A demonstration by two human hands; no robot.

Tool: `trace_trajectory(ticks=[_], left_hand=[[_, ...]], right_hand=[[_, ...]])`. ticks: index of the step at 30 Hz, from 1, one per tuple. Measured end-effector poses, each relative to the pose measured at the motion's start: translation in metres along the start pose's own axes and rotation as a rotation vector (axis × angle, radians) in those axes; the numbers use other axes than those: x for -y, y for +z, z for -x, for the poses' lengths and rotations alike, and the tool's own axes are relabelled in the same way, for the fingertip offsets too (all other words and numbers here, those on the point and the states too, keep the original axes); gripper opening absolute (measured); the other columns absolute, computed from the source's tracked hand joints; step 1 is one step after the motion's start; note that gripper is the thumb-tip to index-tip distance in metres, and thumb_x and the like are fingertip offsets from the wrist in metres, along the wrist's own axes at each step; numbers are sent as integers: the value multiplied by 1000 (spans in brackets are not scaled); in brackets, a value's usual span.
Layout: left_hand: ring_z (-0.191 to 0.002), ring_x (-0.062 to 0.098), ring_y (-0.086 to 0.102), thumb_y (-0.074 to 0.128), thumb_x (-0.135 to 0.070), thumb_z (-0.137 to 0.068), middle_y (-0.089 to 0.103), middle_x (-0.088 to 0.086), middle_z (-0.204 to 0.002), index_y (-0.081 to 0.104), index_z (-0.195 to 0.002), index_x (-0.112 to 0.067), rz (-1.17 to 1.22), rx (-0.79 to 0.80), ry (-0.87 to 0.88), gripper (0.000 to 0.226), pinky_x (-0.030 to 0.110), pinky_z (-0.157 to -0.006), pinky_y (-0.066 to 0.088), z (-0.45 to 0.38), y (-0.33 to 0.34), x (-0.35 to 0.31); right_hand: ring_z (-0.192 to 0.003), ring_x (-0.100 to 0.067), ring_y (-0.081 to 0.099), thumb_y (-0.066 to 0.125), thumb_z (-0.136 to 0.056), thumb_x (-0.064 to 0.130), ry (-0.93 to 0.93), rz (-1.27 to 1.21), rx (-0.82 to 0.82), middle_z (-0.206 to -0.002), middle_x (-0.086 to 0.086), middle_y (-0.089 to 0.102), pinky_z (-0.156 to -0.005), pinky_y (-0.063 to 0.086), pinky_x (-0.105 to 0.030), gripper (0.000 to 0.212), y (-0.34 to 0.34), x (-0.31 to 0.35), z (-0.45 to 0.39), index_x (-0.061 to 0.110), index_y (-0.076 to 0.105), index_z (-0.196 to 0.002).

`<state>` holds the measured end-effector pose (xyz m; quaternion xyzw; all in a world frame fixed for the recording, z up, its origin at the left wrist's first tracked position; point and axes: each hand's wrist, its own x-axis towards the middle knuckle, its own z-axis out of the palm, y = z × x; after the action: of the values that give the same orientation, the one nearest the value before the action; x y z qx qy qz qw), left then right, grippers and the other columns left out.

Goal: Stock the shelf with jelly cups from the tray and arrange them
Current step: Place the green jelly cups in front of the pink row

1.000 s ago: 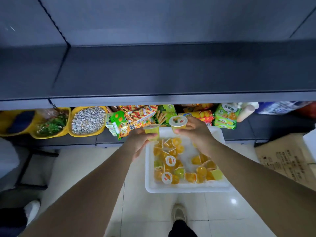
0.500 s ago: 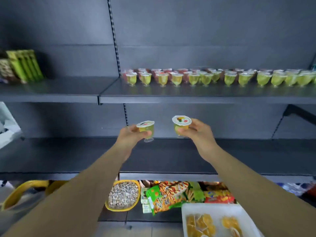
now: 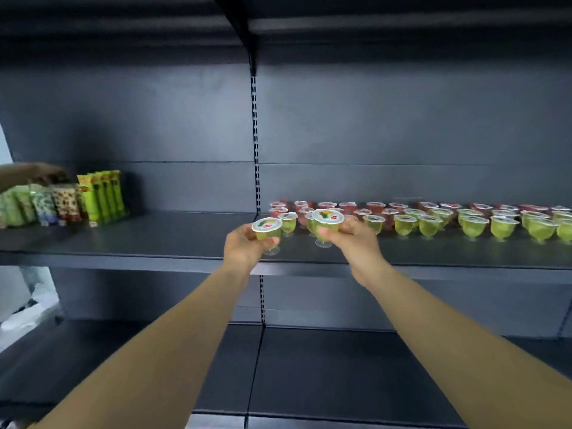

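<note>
Two jelly cups, one pinched upright in my left hand [image 3: 247, 247] and one in my right hand [image 3: 349, 239], hover over the shelf [image 3: 154, 243] for the front row [image 3: 433, 224].

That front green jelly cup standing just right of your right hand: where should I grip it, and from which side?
Grip the green jelly cup around its upper wall just under the lid rim, coming from the front of the shelf. It stands upright on a narrow foot, cups crowd it behind and beside, and only the front is open.

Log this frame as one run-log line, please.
left hand grips green jelly cup | right hand grips second cup | both at shelf front | unplaced
</note>
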<state>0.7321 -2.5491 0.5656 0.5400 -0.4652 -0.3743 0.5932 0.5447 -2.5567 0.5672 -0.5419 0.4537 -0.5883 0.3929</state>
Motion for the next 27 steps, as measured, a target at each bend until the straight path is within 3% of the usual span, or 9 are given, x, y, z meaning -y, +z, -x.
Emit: trace_trajectory(ticks=[2,4,6,10,13,16,27], left_hand=[[-96,18,62,77,-2,-74,68,4,-109,62,-111,-8,-20,2,-9,41,22,-79,39,-34,7,12],[-89,16,62,76,0,-74,68,4,-107,61,-114,-6,-34,-3,-32,43,12,-63,43,-67,16,26],[-83,13,61,75,0,-75,67,2,-104,61,-113,-6,-67,2,-46,41,10,-52,41,-96,25,41],[-86,12,61,77,-5,-75,66,0,-101,62,-111,-12,-129,34,-32,40,18,-72,40,-140,38,64],[-88,10,60,77,-6,-74,67,-4,-100,62,-110,-14,-134,41,-33,40,18,-74,41,-158,40,72],[-92,12,62,78,-6,-73,68,-4,-100,62,-113,-13,-128,50,-23,43,18,-76,43,-160,37,76],[-102,18,62,77,-11,-76,68,0,-112,60,-121,-13,-218,58,-39,48,32,-94,48,-158,36,76]], right_hand=[[-96,-8,63,76,-77,11,12,21,12,-103,6,70,-81,46,-21,34,17,-21,-31,16,67,-110],[-97,-9,62,76,-78,13,42,50,23,-104,7,69,-82,44,-22,33,31,-44,-62,18,67,-110],[-97,-9,62,75,-79,11,76,61,31,-105,6,69,-87,45,-26,32,41,-67,-90,18,66,-109],[-102,-13,61,73,-81,10,118,98,76,-108,6,69,-95,47,-32,32,52,-95,-131,17,65,-110],[-101,-9,61,73,-81,11,122,116,101,-106,9,68,-93,46,-28,28,54,-102,-146,21,65,-106],[-101,-8,61,72,-82,9,116,86,100,-106,10,68,-91,46,-26,33,52,-104,-148,17,65,-113],[-107,-12,58,70,-84,9,147,126,72,-114,6,66,-98,44,-31,37,52,-101,-144,16,62,-119]])
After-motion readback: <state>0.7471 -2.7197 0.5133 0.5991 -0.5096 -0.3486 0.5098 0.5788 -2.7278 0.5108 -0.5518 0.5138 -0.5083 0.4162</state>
